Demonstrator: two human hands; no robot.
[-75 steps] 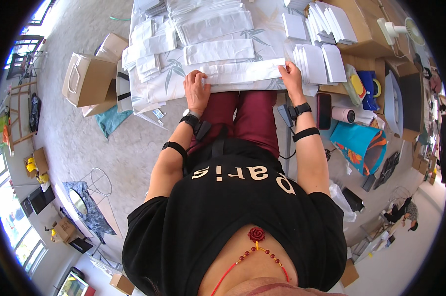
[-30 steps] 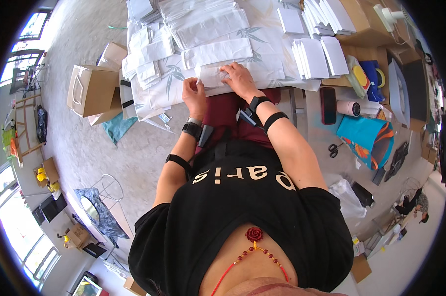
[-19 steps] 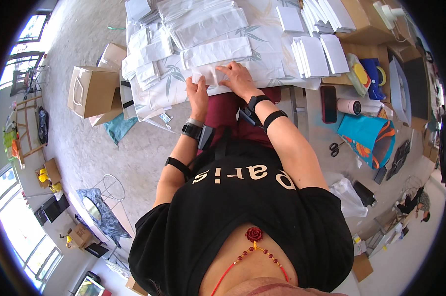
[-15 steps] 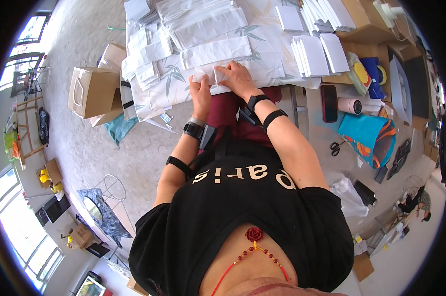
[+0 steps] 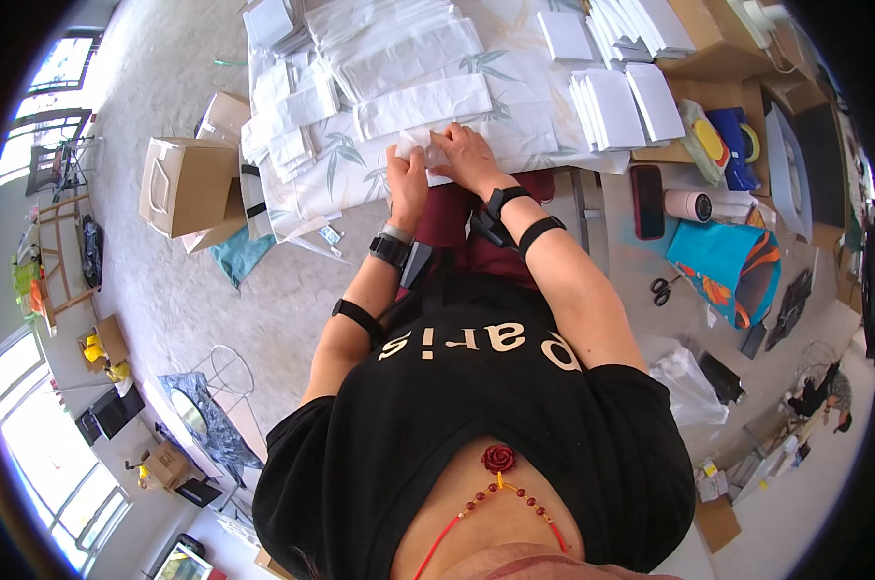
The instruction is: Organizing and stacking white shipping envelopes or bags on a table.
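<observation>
A thin, see-through white sheet or bag is held up at the table's near edge. My left hand pinches its left side, thumb and fingers closed. My right hand grips the right side with bent fingers, close beside the left. Just beyond them lies a long flat white packet. Farther back, a heap of similar white packets covers the table. More white packets lie in a loose pile to the left. The exact kind of the held piece cannot be made out.
On the right of the leaf-patterned tablecloth stand stacks of flat white boxes. Beyond the table's right edge are a phone, a pink cup and a blue bag. Scissors lie lower. A cardboard box stands left.
My left hand has moved up and right, nearer my right hand. The thin white piece is now bunched and raised between them.
</observation>
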